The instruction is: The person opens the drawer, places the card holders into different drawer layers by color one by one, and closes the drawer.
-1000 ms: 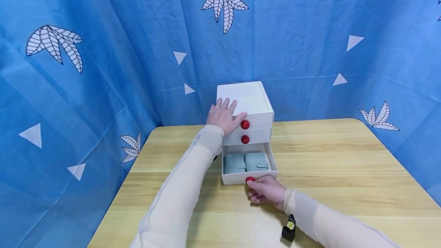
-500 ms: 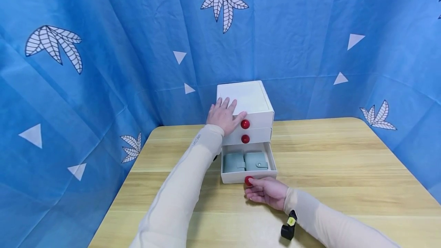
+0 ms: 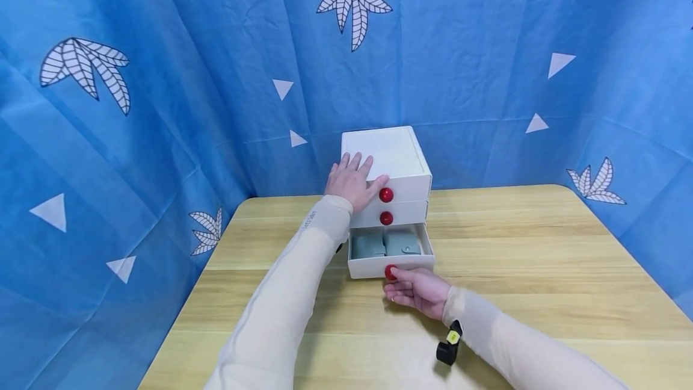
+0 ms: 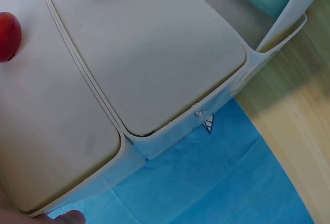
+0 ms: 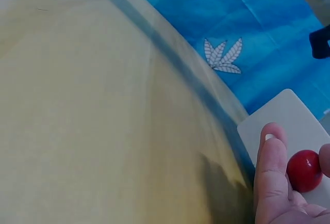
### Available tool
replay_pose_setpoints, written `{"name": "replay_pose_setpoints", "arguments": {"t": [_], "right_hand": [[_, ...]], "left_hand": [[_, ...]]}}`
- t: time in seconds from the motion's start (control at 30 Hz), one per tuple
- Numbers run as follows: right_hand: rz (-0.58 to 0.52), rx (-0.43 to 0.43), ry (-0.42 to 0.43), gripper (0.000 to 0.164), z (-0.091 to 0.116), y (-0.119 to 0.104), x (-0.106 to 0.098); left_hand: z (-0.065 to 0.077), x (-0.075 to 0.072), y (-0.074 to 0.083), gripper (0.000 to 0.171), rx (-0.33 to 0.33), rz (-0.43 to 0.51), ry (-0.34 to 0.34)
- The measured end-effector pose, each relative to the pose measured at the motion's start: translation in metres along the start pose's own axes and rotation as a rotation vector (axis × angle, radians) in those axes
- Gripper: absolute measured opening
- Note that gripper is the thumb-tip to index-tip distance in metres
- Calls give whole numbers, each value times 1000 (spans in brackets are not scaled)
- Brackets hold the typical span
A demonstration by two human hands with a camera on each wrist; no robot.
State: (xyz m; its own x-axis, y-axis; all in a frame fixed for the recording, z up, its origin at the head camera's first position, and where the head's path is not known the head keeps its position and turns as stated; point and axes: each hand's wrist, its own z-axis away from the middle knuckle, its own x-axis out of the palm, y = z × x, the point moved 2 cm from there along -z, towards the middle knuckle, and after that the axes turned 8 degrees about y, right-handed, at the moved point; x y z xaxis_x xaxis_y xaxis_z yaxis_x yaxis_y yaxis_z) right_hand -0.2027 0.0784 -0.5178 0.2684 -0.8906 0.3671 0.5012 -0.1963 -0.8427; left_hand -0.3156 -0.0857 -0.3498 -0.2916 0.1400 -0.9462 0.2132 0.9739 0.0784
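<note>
A white drawer cabinet (image 3: 384, 148) with red round knobs stands on the table. My left hand (image 3: 352, 186) rests on its top at the left front corner, fingers spread and thumb near the top knob (image 3: 386, 195). The bottom drawer (image 3: 365, 268) is pulled partway out and holds two grey-green pouch-like items, a left one (image 3: 367, 245) and a right one (image 3: 400, 242) with a snap strap. At that drawer's red knob (image 5: 304, 171), my right hand (image 3: 419, 290) has its thumb on one side and its fingers on the other. The upper two drawers are in.
The light wooden table (image 3: 514, 263) extends around the cabinet. Blue patterned cloth (image 3: 460, 65) hangs behind it and at both sides. A black device (image 3: 449, 345) is strapped at the right wrist.
The bottom drawer has moved a little inward, and the right hand has moved forward with its knob. The left hand stays in place on the cabinet.
</note>
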Motion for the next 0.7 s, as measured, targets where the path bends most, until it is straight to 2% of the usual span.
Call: {"name": "replay_pose_setpoints", "arguments": {"t": [0.33,0.47,0.7], "right_hand": [[21,6,68,49,-17,-14,-2],[19,-3,95,49,-26,-17,-4],[29,0,149,48,-39,-21,-3]], "left_hand": [[2,-3,4,79,12,-14,-4],[1,-3,5,85,21,-11,-3],[-2,-3,0,84,34,-40,-18]]}}
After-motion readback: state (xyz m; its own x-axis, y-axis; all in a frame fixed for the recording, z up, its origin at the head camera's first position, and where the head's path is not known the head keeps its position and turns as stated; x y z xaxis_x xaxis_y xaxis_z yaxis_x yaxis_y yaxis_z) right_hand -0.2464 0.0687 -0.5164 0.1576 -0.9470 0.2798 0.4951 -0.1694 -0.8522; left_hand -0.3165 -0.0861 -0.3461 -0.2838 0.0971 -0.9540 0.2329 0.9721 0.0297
